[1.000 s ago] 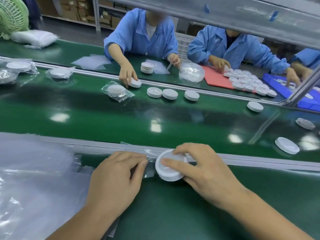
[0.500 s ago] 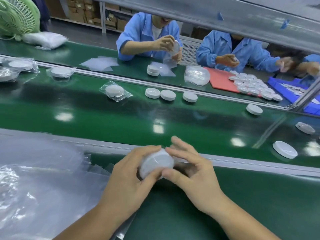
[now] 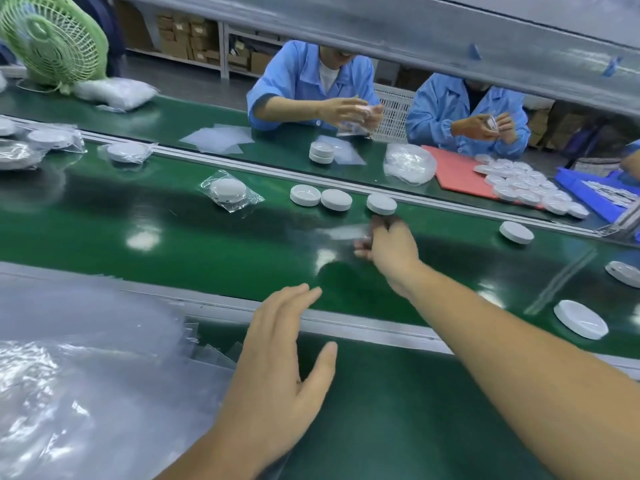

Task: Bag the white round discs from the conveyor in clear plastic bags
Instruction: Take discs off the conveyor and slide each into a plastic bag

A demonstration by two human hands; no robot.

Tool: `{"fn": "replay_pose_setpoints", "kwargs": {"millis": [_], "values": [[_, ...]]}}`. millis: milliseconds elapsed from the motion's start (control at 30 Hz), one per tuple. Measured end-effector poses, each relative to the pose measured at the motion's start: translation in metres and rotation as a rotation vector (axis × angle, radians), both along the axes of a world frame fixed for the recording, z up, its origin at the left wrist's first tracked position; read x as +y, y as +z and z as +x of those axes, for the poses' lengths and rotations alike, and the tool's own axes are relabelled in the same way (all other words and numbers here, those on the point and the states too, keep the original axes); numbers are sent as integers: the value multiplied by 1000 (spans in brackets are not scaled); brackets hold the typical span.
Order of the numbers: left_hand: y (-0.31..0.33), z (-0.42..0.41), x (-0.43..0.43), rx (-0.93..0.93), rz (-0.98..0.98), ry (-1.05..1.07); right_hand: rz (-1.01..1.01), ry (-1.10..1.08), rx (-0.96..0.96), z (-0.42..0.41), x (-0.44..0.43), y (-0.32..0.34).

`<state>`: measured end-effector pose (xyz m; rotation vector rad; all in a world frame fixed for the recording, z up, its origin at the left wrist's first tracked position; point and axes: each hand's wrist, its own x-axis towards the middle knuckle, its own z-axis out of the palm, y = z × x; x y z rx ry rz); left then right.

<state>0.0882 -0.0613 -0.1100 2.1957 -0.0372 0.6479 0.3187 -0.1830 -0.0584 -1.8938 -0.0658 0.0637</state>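
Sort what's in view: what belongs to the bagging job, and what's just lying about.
Job: loose white discs, clear bag stack, bagged disc, conveyor belt, left hand, right hand.
Lying about: green fan, cardboard boxes, white crate.

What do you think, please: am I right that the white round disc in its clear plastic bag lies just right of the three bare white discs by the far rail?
Not quite: in the head view, the bagged white round disc lies just left of the three bare white discs by the far rail, not right.
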Motion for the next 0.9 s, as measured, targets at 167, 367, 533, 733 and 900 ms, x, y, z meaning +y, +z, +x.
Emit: {"fn": "replay_pose_setpoints", "kwargs": {"millis": [167, 367, 533, 733, 900], "values": [[-6, 1, 6, 52, 113, -10, -40, 150, 256, 17, 28, -11], [-2, 4, 0, 28, 117, 22, -68, 340, -124, -86, 23, -24], [8, -1, -6, -141, 16, 71, -336, 506, -424, -161, -26, -41], [35, -1, -8, -97, 224, 89, -645, 757, -616, -170, -28, -46], [50, -5, -8, 225, 481, 62, -635, 692, -547, -164, -37, -53]]}}
